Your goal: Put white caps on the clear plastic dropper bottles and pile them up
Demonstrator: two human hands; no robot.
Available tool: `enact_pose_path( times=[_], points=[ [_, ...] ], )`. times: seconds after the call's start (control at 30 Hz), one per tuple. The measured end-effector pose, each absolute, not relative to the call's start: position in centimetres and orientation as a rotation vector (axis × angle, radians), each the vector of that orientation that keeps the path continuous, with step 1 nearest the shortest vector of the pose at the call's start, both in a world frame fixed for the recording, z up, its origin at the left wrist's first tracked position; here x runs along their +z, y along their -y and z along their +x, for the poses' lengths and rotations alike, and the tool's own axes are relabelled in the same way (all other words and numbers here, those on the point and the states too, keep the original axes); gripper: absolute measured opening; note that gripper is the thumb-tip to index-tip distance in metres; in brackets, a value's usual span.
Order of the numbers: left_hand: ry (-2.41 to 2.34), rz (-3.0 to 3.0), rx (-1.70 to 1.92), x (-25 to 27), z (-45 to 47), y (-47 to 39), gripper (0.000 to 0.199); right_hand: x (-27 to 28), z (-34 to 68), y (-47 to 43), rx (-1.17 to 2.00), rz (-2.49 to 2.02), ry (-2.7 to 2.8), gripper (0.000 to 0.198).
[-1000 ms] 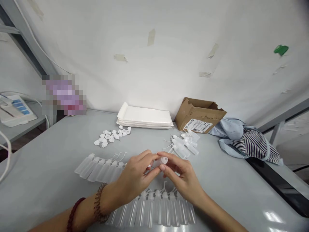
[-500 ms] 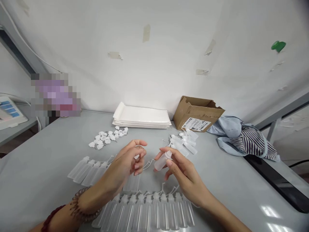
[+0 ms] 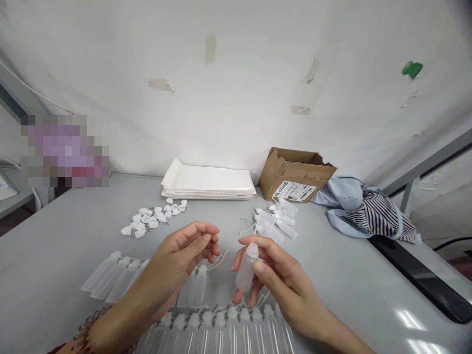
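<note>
One small bottle (image 3: 245,269) near-upright, nozzle up, in right hand (image 3: 275,275); left hand (image 3: 180,255) loose, empty.

White taped wall (image 3: 236,98), grey table (image 3: 55,255), bright overhead glare

Below the right hand's (image 3: 275,280) hold on the small bottle (image 3: 245,269), the near row of bottles (image 3: 221,329) runs off the bottom edge. Whatever the left hand's (image 3: 177,260) fingertips pinch is too small to tell; far left, a patch (image 3: 64,150) is blurred.
</note>
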State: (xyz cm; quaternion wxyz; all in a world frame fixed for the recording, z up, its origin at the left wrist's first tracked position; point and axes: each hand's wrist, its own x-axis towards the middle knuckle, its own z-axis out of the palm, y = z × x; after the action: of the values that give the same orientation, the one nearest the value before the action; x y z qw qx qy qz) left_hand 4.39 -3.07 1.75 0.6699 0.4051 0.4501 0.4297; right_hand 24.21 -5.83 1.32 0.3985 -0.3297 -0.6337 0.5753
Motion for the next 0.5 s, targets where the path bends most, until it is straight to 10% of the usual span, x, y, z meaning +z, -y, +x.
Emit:
enact_pose_path(
  times=[0.5],
  points=[
    [-0.916, 1.273, 1.109, 0.7, 6.1, 5.1, 0.037, -0.7, 22.7, 5.6, 0.752, -0.952, 2.307, 0.028]
  ],
)
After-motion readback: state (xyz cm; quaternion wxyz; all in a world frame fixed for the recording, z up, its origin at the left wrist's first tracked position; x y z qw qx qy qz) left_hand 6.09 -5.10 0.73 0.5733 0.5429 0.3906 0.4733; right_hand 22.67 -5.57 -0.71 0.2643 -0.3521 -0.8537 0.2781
